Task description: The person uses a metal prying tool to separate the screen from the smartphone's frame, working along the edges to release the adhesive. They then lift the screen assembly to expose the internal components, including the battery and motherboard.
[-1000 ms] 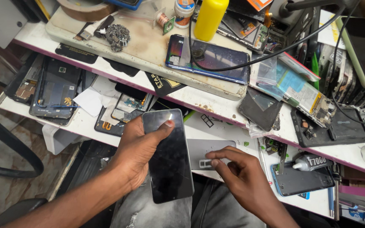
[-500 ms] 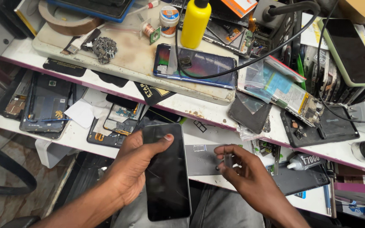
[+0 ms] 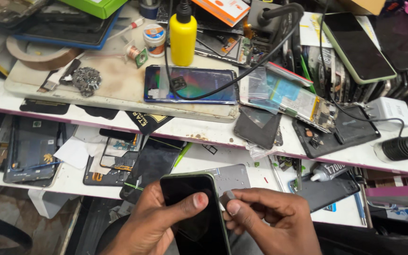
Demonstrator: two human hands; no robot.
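Both hands [image 3: 166, 222] [image 3: 265, 219] have drawn the phone [image 3: 194, 212] lower, closer together.

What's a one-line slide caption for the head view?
Left hand holds a dark-screened phone while the right hand pinches a small grey piece at its edge, above a cluttered repair bench.

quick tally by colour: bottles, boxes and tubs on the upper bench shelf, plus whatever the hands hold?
Yellow bottle: 1
Green box: 1
Orange box: 1
White tub: 1
Dark phone with green edge, in left hand: 1
Small grey piece, pinched by right hand: 1
Total: 6
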